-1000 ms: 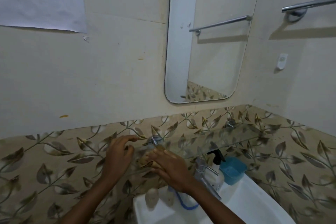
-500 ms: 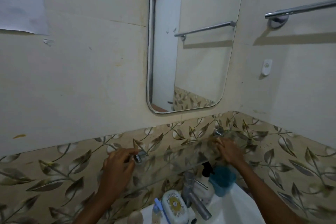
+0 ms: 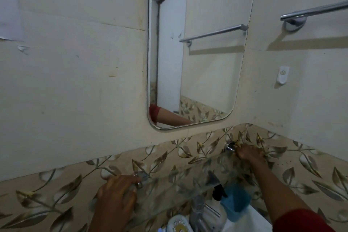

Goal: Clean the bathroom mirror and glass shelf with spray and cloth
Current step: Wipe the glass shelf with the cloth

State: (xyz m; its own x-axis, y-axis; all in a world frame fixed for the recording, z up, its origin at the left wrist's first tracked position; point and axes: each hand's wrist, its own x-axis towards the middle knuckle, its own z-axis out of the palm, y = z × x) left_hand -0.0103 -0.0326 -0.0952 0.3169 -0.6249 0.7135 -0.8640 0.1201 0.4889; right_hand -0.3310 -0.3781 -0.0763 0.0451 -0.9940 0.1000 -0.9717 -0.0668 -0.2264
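Note:
The glass shelf (image 3: 188,181) runs along the leaf-patterned tiles below the rounded mirror (image 3: 207,71). My left hand (image 3: 116,199) grips the shelf's left end beside its chrome bracket (image 3: 140,177). My right hand (image 3: 249,155) presses on the shelf's right end next to the other bracket (image 3: 230,147). A sliver of yellowish cloth (image 3: 237,144) shows at its fingertips; the rest is hidden under the hand. Seen through the glass, a white spray bottle (image 3: 216,211) with a black trigger stands on the basin.
Under the shelf are a chrome tap (image 3: 197,213), a blue cup (image 3: 236,204), a round patterned soap box (image 3: 178,226) and the white sink (image 3: 252,216). A towel bar (image 3: 316,10) and white hook (image 3: 283,77) hang on the right wall. Paper (image 3: 7,5) is taped top left.
My right hand has slid with the cloth from the shelf's left part to its right end. My left hand has stayed at the left bracket. My view has shifted left and closer.

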